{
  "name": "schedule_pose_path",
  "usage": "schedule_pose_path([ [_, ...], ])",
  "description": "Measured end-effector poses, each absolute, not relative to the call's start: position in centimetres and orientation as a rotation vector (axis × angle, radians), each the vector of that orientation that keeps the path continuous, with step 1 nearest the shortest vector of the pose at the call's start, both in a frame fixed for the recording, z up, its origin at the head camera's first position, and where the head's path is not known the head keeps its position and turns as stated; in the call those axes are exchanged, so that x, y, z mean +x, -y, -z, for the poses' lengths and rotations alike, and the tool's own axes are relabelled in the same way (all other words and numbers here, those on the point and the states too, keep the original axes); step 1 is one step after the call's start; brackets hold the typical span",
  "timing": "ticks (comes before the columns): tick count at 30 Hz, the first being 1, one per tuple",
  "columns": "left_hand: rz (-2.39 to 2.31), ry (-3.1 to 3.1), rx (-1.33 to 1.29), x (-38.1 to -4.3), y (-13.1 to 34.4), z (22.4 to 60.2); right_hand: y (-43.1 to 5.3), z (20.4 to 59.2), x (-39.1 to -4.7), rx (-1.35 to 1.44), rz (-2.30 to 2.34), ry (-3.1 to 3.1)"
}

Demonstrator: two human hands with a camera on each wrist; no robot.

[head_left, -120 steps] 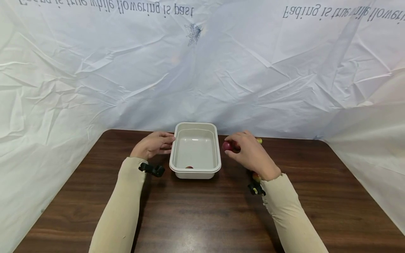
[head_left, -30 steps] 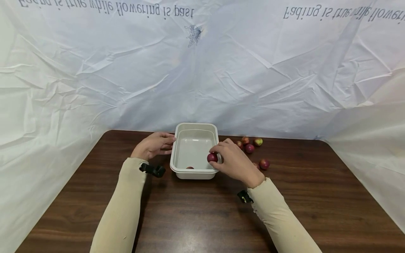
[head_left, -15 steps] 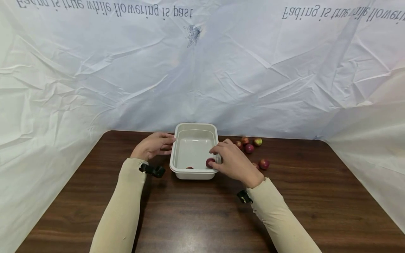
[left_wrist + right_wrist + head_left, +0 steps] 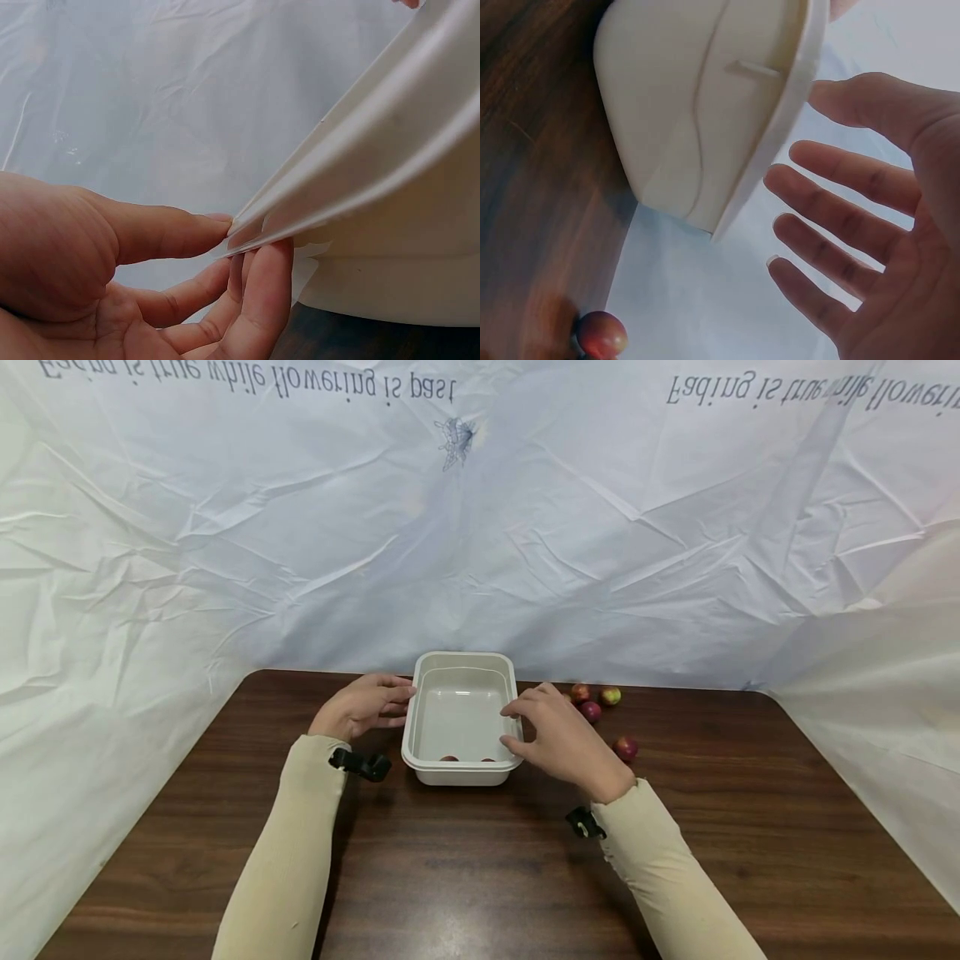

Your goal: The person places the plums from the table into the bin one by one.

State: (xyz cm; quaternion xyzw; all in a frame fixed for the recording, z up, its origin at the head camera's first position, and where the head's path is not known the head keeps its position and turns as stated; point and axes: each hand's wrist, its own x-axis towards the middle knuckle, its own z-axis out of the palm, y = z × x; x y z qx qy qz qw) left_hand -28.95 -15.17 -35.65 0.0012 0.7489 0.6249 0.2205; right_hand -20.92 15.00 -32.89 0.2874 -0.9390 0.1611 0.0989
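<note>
A pale plastic tub [image 4: 463, 775] stands at the table's far side, mid-view. My left hand [image 4: 363, 706] pinches its left rim; in the left wrist view the thumb lies on top of the rim [image 4: 300, 165] and the fingers below. Over the tub's right edge, my right hand [image 4: 562, 743] has its fingers spread apart and holds nothing. Just the tops of two dark red plums [image 4: 449, 758] show behind the tub's near wall. From the right wrist view, the tub's side [image 4: 675, 97] lies beside the right hand's extended fingers.
Right of the tub lie several loose plums [image 4: 591, 712], one of them yellow-green [image 4: 611, 696], with another plum [image 4: 626, 748] closer to the right wrist. A wrinkled white sheet [image 4: 480, 543] hangs behind the dark wooden table [image 4: 465, 860].
My right hand brought a plum from the right to the tub and let it drop inside. Since then its fingers have spread and it has shifted slightly right. The left hand stays put.
</note>
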Motion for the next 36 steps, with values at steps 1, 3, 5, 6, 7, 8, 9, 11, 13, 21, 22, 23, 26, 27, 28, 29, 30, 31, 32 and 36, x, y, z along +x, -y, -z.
schedule_pose_path([
  [1,-1.724,-2.072,0.008,-28.9,15.2,35.6,-15.1,32.8,-20.9,0.847,-0.483,2.773],
  [3,-1.719,-2.076,0.010,-28.8,15.1,35.5,-15.3,32.6,-20.9,0.837,-0.496,2.764],
  [5,-1.721,-2.078,0.000,-28.7,15.1,35.5,-15.6,32.4,-20.8,0.821,-0.514,2.765],
  [6,-1.721,-2.078,-0.002,-28.7,15.1,35.5,-15.7,32.3,-20.8,0.813,-0.518,2.766],
  [7,-1.718,-2.080,0.001,-28.6,15.2,35.5,-15.9,32.3,-20.7,0.804,-0.525,2.769],
  [8,-1.718,-2.080,0.002,-28.6,15.1,35.5,-16.0,32.2,-20.7,0.797,-0.532,2.772],
  [9,-1.718,-2.080,0.002,-28.6,15.1,35.5,-16.2,32.1,-20.8,0.787,-0.540,2.777],
  [11,-1.720,-2.079,-0.002,-28.6,15.1,35.5,-16.5,32.0,-20.8,0.775,-0.554,2.780],
  [13,-1.718,-2.081,0.002,-28.5,15.1,35.4,-16.8,31.8,-20.8,0.764,-0.568,2.783],
  [21,-1.730,-2.070,0.014,-28.6,15.2,35.6,-18.1,31.3,-21.1,0.742,-0.600,2.763],
  [22,-1.728,-2.071,0.018,-28.6,15.2,35.6,-18.3,31.3,-21.1,0.735,-0.609,2.762],
  [23,-1.727,-2.073,0.017,-28.5,15.1,35.6,-18.5,31.3,-21.2,0.726,-0.619,2.763],
  [26,-1.724,-2.076,0.016,-28.4,15.1,35.6,-19.0,31.1,-21.3,0.699,-0.638,2.766],
  [27,-1.723,-2.077,0.015,-28.4,15.1,35.6,-19.2,31.1,-21.4,0.690,-0.645,2.768],
  [28,-1.723,-2.079,0.016,-28.4,15.1,35.6,-19.4,31.0,-21.4,0.681,-0.650,2.769],
  [29,-1.723,-2.079,0.013,-28.4,15.2,35.7,-19.5,31.0,-21.5,0.674,-0.650,2.771],
  [30,-1.724,-2.079,0.015,-28.3,15.2,35.7,-19.6,30.9,-21.5,0.668,-0.653,2.772],
  [31,-1.723,-2.081,0.017,-28.3,15.2,35.7,-19.8,30.9,-21.5,0.662,-0.661,2.776],
  [32,-1.722,-2.081,0.019,-28.3,15.2,35.7,-19.9,30.8,-21.6,0.654,-0.669,2.782],
  [36,-1.731,-2.071,0.021,-28.4,15.2,35.7,-20.5,30.7,-21.7,0.621,-0.686,2.808],
])
